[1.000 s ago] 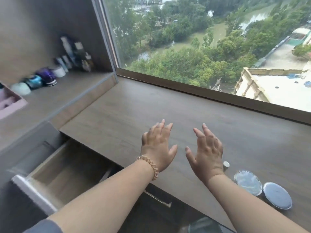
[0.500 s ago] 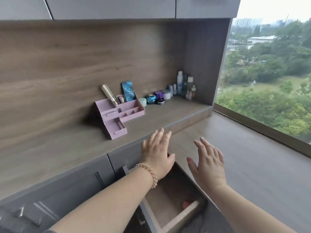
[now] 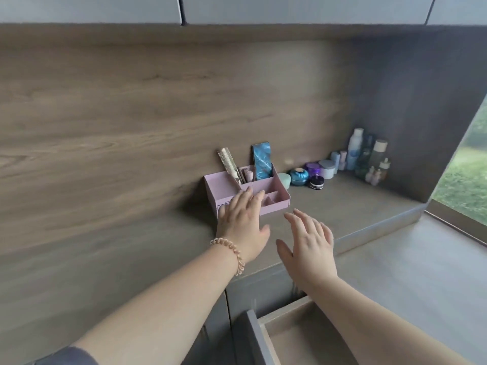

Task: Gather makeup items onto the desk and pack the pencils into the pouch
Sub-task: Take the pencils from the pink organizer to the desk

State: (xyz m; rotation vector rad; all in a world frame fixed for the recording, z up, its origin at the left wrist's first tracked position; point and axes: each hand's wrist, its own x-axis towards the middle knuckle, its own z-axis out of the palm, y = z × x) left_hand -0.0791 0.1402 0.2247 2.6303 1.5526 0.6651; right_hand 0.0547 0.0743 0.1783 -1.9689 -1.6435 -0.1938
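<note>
On the wooden shelf [image 3: 329, 206], both empty open-fingered hands, left hand [image 3: 243, 225] and right hand [image 3: 308, 246], near the pink organizer [image 3: 274, 192].

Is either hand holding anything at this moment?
No, the left hand and right hand are both open and empty, reaching toward the pink organizer.

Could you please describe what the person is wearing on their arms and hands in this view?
The left hand has a spiral coil bracelet in a pale peach-gold colour around the wrist, and a dark grey-blue sleeve shows at the upper arm near the bottom edge of the picture. The right hand and forearm are bare, with no jewellery or sleeve visible.
</note>
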